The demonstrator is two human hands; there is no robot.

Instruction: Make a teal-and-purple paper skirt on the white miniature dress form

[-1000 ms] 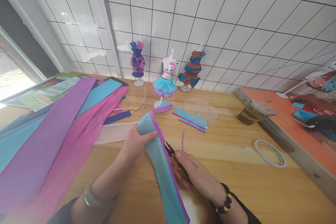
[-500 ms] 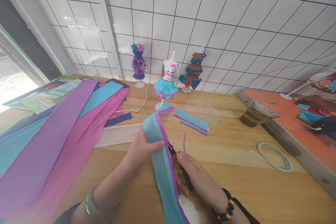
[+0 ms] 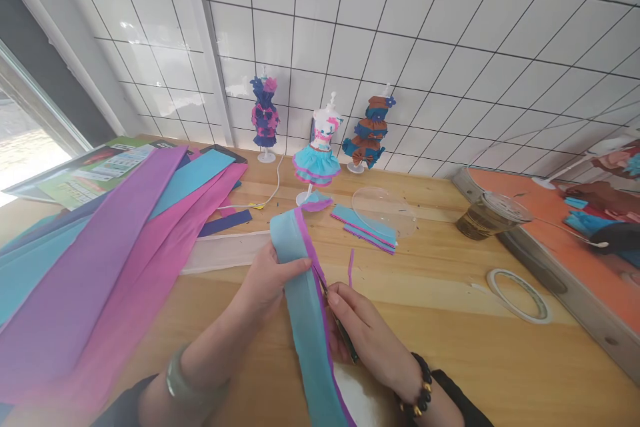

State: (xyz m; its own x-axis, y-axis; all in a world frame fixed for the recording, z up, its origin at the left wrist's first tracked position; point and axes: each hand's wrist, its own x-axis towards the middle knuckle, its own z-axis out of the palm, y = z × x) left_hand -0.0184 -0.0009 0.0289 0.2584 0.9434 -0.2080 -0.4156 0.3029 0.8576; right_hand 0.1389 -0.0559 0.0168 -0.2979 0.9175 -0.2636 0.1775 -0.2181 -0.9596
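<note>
Left hand point(image 3: 274, 278) pinches the purple-edged blue strip point(image 3: 306, 320); right hand point(image 3: 367, 330) grips scissors point(image 3: 341, 328) at its purple edge; beyond lie folded strips point(image 3: 364, 227); farther back, the blue-skirted mini mannequin point(image 3: 320, 147) stands on the wooden table point(image 3: 430, 347).

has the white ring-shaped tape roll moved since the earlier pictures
No, the white tape roll hasn't shifted either way, judged against the long grey edge of the orange surface.

1. The head view looks from the wearer's head, forward and down across the wooden table point(image 3: 480, 347).
2. It faces the tiled wall point(image 3: 425, 67), farther off, its top edge slanting.
3. The left hand point(image 3: 267, 280) and right hand point(image 3: 367, 330) are close below.
</note>
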